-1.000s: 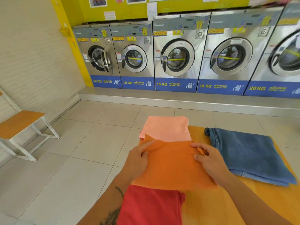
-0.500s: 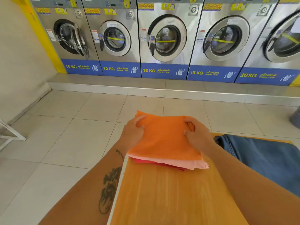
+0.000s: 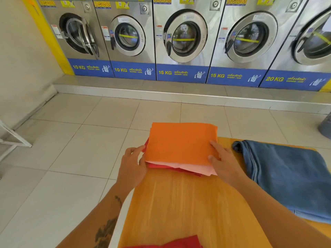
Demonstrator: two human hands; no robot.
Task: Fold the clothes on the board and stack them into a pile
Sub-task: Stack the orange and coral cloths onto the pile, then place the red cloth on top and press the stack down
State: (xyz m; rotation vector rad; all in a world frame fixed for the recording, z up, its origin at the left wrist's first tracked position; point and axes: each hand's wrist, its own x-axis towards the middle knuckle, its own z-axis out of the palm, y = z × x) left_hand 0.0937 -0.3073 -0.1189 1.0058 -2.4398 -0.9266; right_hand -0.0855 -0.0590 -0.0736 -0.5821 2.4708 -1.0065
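Slid nearer, both hands' grip (image 3: 132,165) (image 3: 223,163) pinches the cloth pile (image 3: 180,145) between them.

red cloth (image 3: 172,243): cut by bottom edge | blue garment (image 3: 290,178): cut by right edge

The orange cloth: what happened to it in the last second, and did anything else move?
The orange cloth went from lying alone between the pink and red pieces to topping a pile over the pink cloth and a red cloth. The left hand and right hand shifted from pressing its top to gripping the pile's sides. The blue towel stayed put.
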